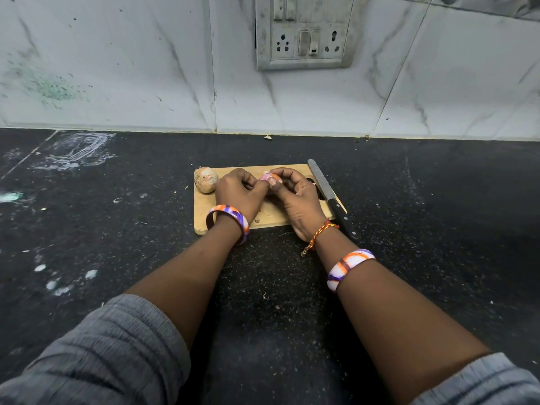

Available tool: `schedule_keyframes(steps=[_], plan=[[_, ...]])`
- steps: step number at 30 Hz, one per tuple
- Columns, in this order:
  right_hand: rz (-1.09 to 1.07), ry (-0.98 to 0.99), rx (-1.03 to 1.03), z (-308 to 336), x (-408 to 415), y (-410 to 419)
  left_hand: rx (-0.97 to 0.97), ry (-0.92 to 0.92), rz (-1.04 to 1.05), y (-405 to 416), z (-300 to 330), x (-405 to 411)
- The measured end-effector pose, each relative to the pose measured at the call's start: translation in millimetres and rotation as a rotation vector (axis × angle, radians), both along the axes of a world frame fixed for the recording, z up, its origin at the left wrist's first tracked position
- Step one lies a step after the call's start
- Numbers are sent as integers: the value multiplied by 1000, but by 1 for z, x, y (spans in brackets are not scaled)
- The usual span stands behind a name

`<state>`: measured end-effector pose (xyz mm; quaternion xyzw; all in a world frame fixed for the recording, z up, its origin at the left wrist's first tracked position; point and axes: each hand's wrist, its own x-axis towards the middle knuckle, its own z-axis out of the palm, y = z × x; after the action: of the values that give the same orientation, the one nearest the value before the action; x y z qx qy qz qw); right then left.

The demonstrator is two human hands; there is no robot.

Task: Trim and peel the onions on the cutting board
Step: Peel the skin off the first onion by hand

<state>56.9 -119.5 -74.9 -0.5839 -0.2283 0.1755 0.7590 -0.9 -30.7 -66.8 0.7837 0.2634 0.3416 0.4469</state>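
Grip: left hand (pixel 240 190) and right hand (pixel 295 194) meet over the middle of the cutting board (pixel 204 211), fingers curled together around one small onion (pixel 271 178). Both pinch it between thumb and fingertips; only a pinkish, partly bared patch shows between them.

Second onion (pixel 206 179): unpeeled, brown-skinned, root hairs visible, resting on the board's far left corner, just beside the left hand.

Knife (pixel 331 197): lying along the board's right edge, blade pointing toward the wall, dark handle nearer the person and overhanging onto the desk (pixel 117 229).

Wrists: striped orange, purple and white bangle on each; red-and-yellow thread on the right. Grey sleeves pushed up the forearms.

Desk: dark speckled stone with pale smears and crumbs.

Wall: marbled tiles with a switch and socket plate (pixel 304 32).
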Motion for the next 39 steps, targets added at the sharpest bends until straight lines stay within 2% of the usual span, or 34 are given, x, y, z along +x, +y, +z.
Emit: schedule_keyframes(steps=[6,10,20,23,28,39], plan=[[32,142,107,1,1,1,-81,-1,48,3,0,1],[15,194,108,2,1,1,-83,33,56,4,2,2],[4,422,290,9,-1,-1,-62,19,43,4,0,3],[7,397,271,10,-2,-1,-56,-19,-3,4,-2,2],[32,273,171,6,0,1,-183,-161,-117,5,-4,1],[105,123,94,1,2,-1,-126,-90,-81,4,-1,-1]])
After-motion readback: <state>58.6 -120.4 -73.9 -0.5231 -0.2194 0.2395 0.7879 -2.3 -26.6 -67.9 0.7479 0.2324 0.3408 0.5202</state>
